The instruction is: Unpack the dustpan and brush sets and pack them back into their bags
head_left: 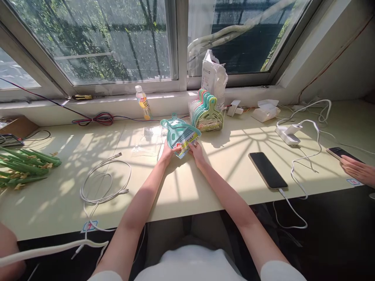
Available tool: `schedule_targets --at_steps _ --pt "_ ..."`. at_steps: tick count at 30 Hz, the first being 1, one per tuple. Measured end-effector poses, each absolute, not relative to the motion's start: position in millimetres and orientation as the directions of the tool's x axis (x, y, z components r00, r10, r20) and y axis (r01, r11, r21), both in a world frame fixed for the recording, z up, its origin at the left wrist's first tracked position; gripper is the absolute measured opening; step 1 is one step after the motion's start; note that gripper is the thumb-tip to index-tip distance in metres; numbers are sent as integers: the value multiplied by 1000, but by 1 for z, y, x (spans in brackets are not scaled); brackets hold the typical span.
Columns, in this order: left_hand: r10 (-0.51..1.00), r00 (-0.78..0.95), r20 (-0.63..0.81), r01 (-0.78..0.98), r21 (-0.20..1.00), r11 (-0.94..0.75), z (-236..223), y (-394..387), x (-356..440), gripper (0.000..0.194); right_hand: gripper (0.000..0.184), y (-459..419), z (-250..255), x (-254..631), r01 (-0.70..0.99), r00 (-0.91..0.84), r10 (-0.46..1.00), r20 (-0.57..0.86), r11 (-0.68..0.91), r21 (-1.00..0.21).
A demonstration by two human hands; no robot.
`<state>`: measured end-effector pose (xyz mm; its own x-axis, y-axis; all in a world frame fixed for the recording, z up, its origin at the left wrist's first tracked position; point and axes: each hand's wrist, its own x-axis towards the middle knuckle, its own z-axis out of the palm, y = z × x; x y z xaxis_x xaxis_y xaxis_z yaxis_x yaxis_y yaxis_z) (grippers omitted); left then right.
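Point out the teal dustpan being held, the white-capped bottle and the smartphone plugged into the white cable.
Teal dustpan (177, 130): head view, on its pan.
White-capped bottle (144, 103): head view, on its label.
Smartphone (267, 171): head view, on its dark screen.

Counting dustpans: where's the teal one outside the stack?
The teal dustpan is central in the head view, held between left hand and right hand, left of the dustpan stack.

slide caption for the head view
Left hand and right hand hold a labelled teal dustpan at a sunlit table beside windows.
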<state>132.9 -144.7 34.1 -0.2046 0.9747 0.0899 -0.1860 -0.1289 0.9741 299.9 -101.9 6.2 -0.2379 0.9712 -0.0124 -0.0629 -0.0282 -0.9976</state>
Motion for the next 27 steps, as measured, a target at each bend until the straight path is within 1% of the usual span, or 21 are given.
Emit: schedule_targets --at_steps 1,3,6,11,13,15,16,17,19,20,21,22,24,27 --pt "977 -189 97 -190 973 -133 35 -146 133 97 50 -105 6 297 -141 -264 964 -35 -75 -987" --pt "983 -151 108 -194 971 -137 37 -147 135 98 48 -109 8 295 -241 -213 972 -101 -152 -959" --pt "981 -128 143 -163 973 -163 37 -150 136 99 50 -109 12 298 -298 -162 979 -125 -170 -939" --pt "969 -156 191 -109 972 -209 34 -152 137 104 54 -103 16 306 -312 -142 977 -160 -198 -929" --pt "969 -143 201 -101 971 -216 32 -153 139 105 56 -100 16 308 -290 -156 975 -157 -197 -937" --pt "970 -132 205 -86 972 -217 33 -153 141 102 56 -97 17 311 -249 -157 976 -148 -185 -951" --pt "965 -151 214 -65 972 -226 34 -154 142 96 55 -96 18 314 -227 -153 978 -143 -176 -958" --pt "949 -205 239 -22 968 -249 36 -154 141 87 54 -94 19 316 -209 -150 979 -137 -166 -964" --pt "858 -397 326 147 945 -291 40 -156 132 61 51 -91 20 321 -198 -138 982 -129 -155 -968" --pt "786 -494 372 261 926 -275 42 -158 124 51 50 -90 21 323 -205 -133 983 -129 -155 -966" --pt "714 -568 410 368 902 -225 43 -160 115 44 49 -89 22 324 -218 -127 983 -132 -157 -963" --pt "668 -612 423 447 882 -149 44 -162 103 42 48 -88 23 325 -231 -124 983 -134 -160 -960" --pt "685 -625 374 514 858 1 43 -165 80 38 48 -89 25 325 -242 -128 982 -138 -166 -956" --pt "778 -586 226 497 859 124 37 -165 60 27 47 -92 27 323 -230 -151 977 -149 -181 -956"
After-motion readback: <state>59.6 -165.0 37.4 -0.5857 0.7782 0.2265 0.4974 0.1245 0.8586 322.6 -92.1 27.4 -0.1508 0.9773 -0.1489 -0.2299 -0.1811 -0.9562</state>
